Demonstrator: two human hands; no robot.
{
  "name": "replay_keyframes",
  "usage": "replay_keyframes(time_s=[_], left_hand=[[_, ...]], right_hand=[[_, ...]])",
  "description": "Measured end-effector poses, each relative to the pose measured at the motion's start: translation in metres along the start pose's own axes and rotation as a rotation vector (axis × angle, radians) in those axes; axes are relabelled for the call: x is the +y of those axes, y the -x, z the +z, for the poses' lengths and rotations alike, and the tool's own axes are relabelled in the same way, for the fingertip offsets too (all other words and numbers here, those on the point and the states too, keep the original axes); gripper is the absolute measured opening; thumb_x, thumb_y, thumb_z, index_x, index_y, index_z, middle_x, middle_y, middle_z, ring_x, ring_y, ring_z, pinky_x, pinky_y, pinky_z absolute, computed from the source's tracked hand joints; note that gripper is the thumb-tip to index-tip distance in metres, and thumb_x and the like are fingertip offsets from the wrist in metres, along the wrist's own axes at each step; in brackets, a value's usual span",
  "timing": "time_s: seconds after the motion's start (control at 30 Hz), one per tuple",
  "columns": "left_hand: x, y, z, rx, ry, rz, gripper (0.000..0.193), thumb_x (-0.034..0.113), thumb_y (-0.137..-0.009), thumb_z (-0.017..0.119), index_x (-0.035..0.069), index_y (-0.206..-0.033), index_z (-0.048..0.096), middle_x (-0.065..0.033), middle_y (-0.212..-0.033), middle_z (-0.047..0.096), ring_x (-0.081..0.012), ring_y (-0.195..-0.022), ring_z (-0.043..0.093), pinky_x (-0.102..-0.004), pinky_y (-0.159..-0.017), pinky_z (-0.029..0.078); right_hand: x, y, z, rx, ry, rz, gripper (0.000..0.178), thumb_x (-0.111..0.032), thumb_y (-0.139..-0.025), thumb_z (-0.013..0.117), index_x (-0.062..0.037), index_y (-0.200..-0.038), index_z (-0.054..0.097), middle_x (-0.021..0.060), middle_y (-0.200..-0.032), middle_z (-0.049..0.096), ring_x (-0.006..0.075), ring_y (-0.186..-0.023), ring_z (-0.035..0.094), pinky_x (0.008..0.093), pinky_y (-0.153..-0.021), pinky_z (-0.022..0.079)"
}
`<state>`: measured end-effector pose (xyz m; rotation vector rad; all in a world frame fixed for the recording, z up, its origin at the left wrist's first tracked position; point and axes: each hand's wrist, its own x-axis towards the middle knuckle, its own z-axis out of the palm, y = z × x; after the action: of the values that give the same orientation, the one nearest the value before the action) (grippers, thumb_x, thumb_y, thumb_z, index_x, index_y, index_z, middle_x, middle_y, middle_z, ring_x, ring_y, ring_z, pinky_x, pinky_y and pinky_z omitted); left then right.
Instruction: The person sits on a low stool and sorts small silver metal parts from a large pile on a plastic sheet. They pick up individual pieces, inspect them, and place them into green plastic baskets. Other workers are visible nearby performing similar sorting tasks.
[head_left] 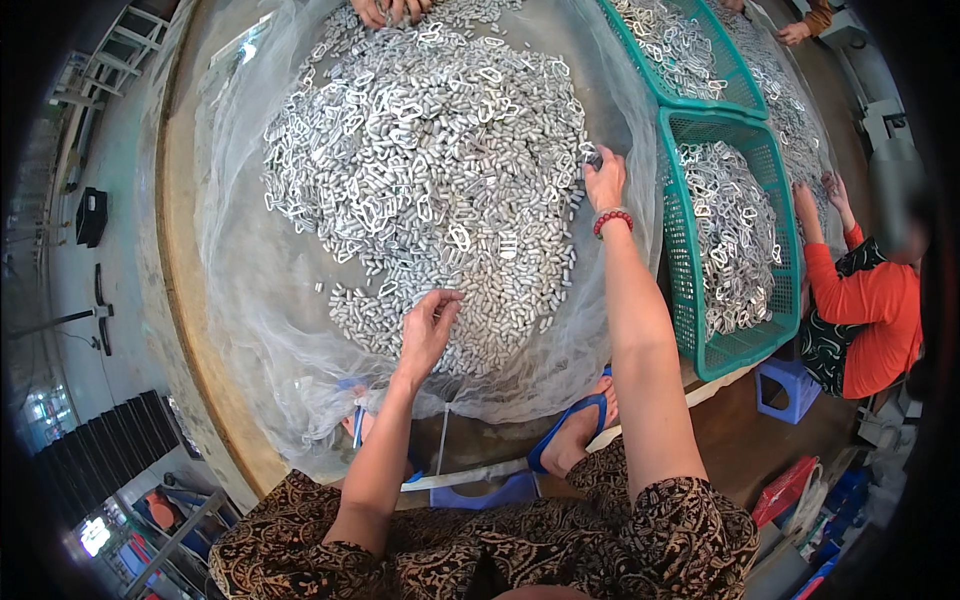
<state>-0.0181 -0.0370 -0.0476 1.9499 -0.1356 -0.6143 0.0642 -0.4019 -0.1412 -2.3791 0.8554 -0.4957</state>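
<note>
A broad heap of small silvery metal pellets (500, 285) mixed with pale metal loop-shaped pieces (458, 237) lies on sheer white netting (285, 320). Over the heap's near edge hovers my left hand (428, 328), thumb and fingers drawn together; whatever is between them is too small to name. My right hand (606, 182), with a red bead bracelet at the wrist, is at the heap's right edge. Its fingers are curled round what looks like a small metal loop, partly hidden by them.
Right of the netting stands a green plastic basket (672, 225) of metal loops, with another green basket (755, 95) beyond it. A person in an orange top (880, 320) sits at the right by more metal pieces. Another person's hands (392, 10) touch the heap's far edge.
</note>
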Motion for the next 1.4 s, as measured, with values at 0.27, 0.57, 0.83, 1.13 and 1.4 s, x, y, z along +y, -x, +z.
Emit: replay_keyframes(time_s=[0.27,0.57,0.83,1.13,1.4], left_hand=[[0.027,0.011,-0.006,-0.011,-0.015,0.15,0.016,0.007,-0.087,0.057,0.001,-0.102,0.061,-0.0083,-0.089,0.063,-0.0149,-0.072,0.059,-0.0273,-0.065,0.047],[0.139,0.047,0.001,-0.075,0.122,0.407,0.037,0.017,-0.084,0.064,0.003,-0.117,0.055,-0.0071,-0.099,0.059,-0.0152,-0.092,0.057,-0.0274,-0.072,0.048],[0.187,0.082,0.032,0.073,-0.217,0.725,0.04,0.018,-0.081,0.067,0.004,-0.116,0.057,-0.0121,-0.099,0.059,-0.0237,-0.089,0.06,-0.0333,-0.071,0.05],[0.16,0.099,0.013,-0.12,0.216,0.413,0.027,0.014,-0.092,0.052,-0.004,-0.112,0.056,-0.0082,-0.09,0.06,-0.013,-0.081,0.058,-0.0279,-0.07,0.046],[0.147,0.109,0.0,-0.048,0.208,0.396,0.033,0.025,-0.099,0.04,-0.004,-0.107,0.055,-0.006,-0.082,0.056,-0.0121,-0.071,0.056,-0.0263,-0.068,0.046]], right_hand=[[-0.043,0.041,-0.043,-0.176,-0.986,0.279,0.02,-0.008,-0.083,0.065,0.0018,-0.1,0.061,0.0066,-0.085,0.064,0.0135,-0.077,0.062,0.0258,-0.069,0.05],[-0.127,0.172,-0.141,-0.38,-1.846,0.287,0.022,0.0,-0.086,0.058,-0.0017,-0.108,0.057,0.0121,-0.099,0.064,0.0255,-0.092,0.063,0.0383,-0.08,0.054],[-0.146,0.223,-0.209,-0.254,-1.615,0.214,0.021,0.002,-0.084,0.058,-0.0029,-0.105,0.06,0.0073,-0.097,0.064,0.0164,-0.088,0.062,0.0306,-0.081,0.05],[-0.183,0.236,-0.219,-0.419,-1.431,0.074,0.019,0.0,-0.085,0.058,0.0001,-0.103,0.064,0.0042,-0.091,0.063,0.0085,-0.076,0.058,0.0213,-0.067,0.048],[-0.207,0.256,-0.216,-0.356,-1.288,0.008,0.016,-0.002,-0.085,0.059,0.0023,-0.1,0.065,0.0018,-0.082,0.058,0.0076,-0.075,0.058,0.0208,-0.062,0.049]])
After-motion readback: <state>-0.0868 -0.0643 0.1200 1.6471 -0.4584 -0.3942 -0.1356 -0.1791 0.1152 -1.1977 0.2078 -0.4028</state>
